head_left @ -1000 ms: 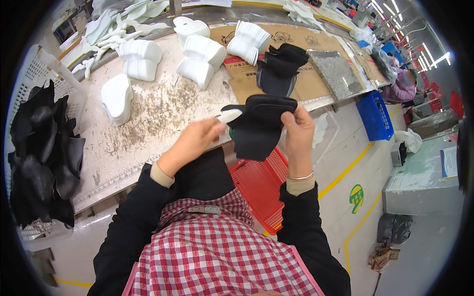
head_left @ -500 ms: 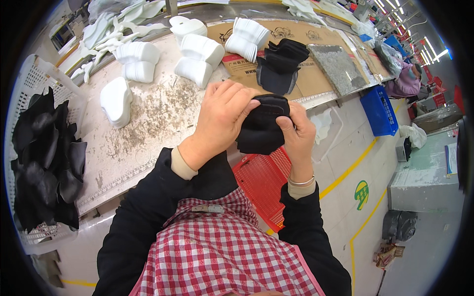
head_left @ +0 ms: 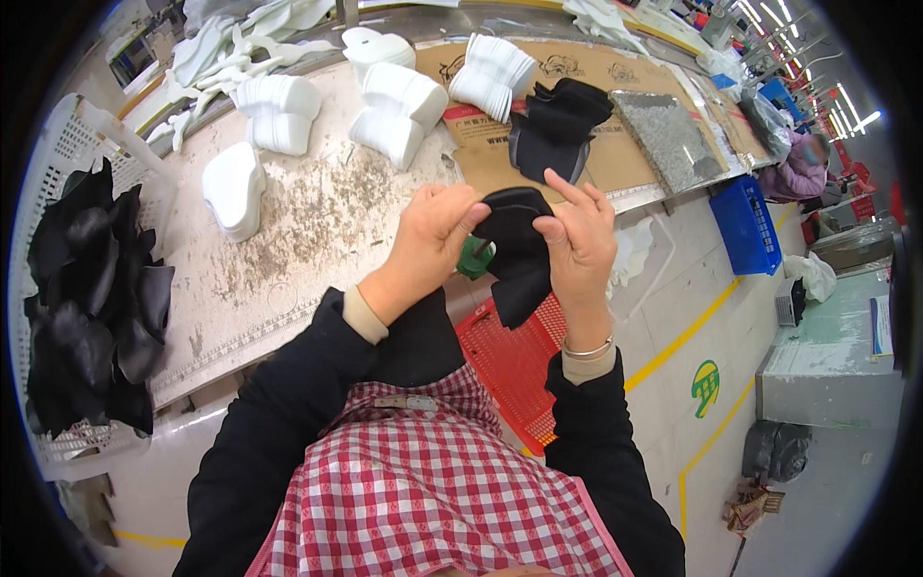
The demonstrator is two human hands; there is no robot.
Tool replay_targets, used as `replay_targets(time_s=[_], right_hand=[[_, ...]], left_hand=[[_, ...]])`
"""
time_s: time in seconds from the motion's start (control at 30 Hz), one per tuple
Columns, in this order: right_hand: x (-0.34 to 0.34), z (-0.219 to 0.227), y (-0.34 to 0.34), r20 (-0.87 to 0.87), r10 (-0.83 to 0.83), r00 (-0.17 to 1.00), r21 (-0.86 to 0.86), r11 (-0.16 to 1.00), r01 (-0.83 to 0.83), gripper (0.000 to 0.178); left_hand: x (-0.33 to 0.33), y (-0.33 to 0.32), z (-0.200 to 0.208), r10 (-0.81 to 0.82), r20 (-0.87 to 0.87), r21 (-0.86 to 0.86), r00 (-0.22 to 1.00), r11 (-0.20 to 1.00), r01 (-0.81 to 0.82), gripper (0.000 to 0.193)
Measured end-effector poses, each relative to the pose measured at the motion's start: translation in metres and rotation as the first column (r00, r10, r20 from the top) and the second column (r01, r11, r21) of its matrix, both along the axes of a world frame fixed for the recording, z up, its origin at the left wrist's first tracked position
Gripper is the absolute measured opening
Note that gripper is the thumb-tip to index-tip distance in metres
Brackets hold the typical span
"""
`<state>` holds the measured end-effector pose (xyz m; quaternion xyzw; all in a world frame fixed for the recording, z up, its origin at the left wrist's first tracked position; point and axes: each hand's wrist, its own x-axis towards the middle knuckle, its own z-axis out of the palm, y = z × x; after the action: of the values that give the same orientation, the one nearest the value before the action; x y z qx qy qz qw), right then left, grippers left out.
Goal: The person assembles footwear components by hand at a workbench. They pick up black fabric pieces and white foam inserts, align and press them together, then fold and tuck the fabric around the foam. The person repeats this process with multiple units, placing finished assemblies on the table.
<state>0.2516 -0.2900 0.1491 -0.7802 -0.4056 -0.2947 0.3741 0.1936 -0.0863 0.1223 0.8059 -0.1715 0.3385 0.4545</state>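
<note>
The left hand [head_left: 423, 240] and right hand [head_left: 584, 248] (2 bare hands) are pinching opposite sides of a black piece [head_left: 522, 252] near mid-frame; white stacks [head_left: 398, 111] are sitting on the tabletop [head_left: 288, 245] toward the upper left.

Lettering [head_left: 486, 129] on cardboard [head_left: 615, 159], green floor sign [head_left: 706, 388]

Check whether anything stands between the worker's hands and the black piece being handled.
Nothing visible does: the left hand pinches the black piece at its upper left, and the right hand's thumb meets its right edge.
</note>
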Motion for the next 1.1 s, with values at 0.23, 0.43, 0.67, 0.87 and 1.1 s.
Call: replay_targets(time_s=[0.23,0.43,0.67,0.87,1.1], right_hand=[[0.005,0.007,-0.008,0.065,-0.012,0.998,-0.072,0.997,0.016,0.032],[0.0,-0.019,-0.004,-0.009,0.003,1.0,0.076,0.997,-0.002,0.032],[0.0,-0.027,0.005,-0.07,-0.008,0.997,0.147,0.989,0.018,0.032],[-0.006,-0.033,-0.03,-0.192,-0.111,0.975,0.252,0.955,0.158,0.028],[-0.037,-0.063,-0.042,-0.865,0.317,0.388,0.458,0.816,0.354,0.033]], left_hand=[[-0.005,0.0,0.007,0.133,0.069,0.082,0.989,0.987,-0.139,0.015],[-0.006,0.003,0.007,0.057,0.079,0.119,0.995,0.991,-0.066,0.015],[-0.003,0.007,0.008,0.04,-0.025,0.159,0.999,0.987,-0.036,0.02],[-0.011,0.018,0.034,-0.022,-0.088,0.205,0.996,0.978,0.039,0.019],[0.0,-0.005,0.054,-0.167,-0.114,0.12,0.979,0.976,0.18,0.027]])
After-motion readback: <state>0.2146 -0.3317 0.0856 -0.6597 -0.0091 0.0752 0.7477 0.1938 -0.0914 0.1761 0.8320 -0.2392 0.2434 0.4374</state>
